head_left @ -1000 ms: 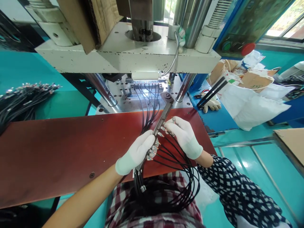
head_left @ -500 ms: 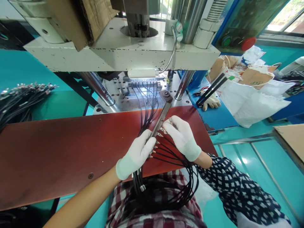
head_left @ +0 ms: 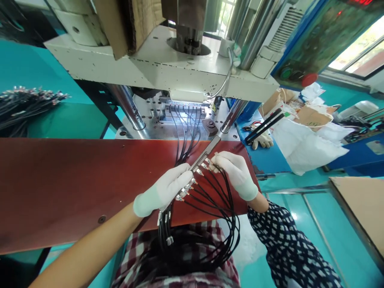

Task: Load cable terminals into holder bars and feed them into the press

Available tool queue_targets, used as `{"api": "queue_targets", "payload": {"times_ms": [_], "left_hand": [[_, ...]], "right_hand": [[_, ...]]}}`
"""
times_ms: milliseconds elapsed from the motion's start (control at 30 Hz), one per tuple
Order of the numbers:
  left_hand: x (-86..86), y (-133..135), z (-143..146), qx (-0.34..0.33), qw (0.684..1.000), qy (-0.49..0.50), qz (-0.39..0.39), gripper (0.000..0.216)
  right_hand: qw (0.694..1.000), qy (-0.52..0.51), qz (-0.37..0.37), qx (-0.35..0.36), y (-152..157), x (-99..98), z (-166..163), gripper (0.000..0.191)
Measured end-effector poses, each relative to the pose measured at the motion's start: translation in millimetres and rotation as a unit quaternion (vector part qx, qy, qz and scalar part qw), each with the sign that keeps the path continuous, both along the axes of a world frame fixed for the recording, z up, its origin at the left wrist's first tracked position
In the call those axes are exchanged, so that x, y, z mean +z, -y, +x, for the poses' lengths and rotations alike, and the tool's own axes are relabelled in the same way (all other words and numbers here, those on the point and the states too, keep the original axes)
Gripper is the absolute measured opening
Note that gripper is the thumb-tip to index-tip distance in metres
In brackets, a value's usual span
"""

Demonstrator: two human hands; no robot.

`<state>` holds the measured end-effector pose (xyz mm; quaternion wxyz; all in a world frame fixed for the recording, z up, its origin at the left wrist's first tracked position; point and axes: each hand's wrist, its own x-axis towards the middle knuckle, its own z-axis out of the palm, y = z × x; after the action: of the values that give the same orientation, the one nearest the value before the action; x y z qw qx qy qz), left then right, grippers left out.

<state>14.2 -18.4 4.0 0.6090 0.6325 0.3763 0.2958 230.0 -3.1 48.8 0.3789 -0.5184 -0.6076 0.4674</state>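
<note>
My left hand (head_left: 171, 185), in a white glove, is closed around the lower half of a slanted metal bar (head_left: 208, 151). Along the bar's right side sits a row of silver cable connectors (head_left: 199, 172), with thin black cables (head_left: 207, 197) curving away from them. My right hand (head_left: 235, 172), also gloved, pinches a cable connector beside the upper part of the bar; its fingers partly hide it. A coil of black cables (head_left: 233, 236) hangs over the board's edge onto the lap. Another bundle of cables (head_left: 183, 148) runs from the press under the left hand.
A press with a cream plate (head_left: 144, 74) stands over a lit metal mold (head_left: 180, 116). The red-brown board (head_left: 66, 180) lies in front. More cables (head_left: 27, 106) are piled at left. At right are black rods (head_left: 264, 126), a glove (head_left: 263, 141), white sacks (head_left: 309, 140) and a control box (head_left: 318, 48).
The bar has shifted a little down and left in my left hand, showing more of the connector row. My right hand has brought its connector in against the bar. The view has turned slightly.
</note>
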Motion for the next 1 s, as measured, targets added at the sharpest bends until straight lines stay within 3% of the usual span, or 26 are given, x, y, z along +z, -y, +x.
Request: {"api": "queue_targets", "payload": {"times_ms": [267,400,467,733,1000], "left_hand": [[6.4,-5.8,-4.2,-0.036,0.999,-0.024,-0.014,0.038],[6.0,-7.1,-8.0,-0.032,0.989,-0.125,0.067,0.037],[4.9,-6.7,-8.4,-0.034,0.988,-0.128,0.076,0.036],[5.8,-1.4,-0.1,-0.053,0.997,0.033,-0.053,0.040],[6.5,-1.9,-0.4,-0.054,0.997,0.005,-0.052,0.041]], "right_hand": [[0.992,0.008,-0.036,0.121,-12.5,9.3,9.0,0.033],[0.982,0.047,-0.045,0.176,-14.1,12.7,15.6,0.036],[0.981,0.044,-0.048,0.183,-14.6,13.4,18.0,0.036],[0.982,0.021,-0.070,0.173,-13.3,14.1,20.5,0.034],[0.983,0.009,-0.078,0.163,-11.0,14.6,20.1,0.033]]}}
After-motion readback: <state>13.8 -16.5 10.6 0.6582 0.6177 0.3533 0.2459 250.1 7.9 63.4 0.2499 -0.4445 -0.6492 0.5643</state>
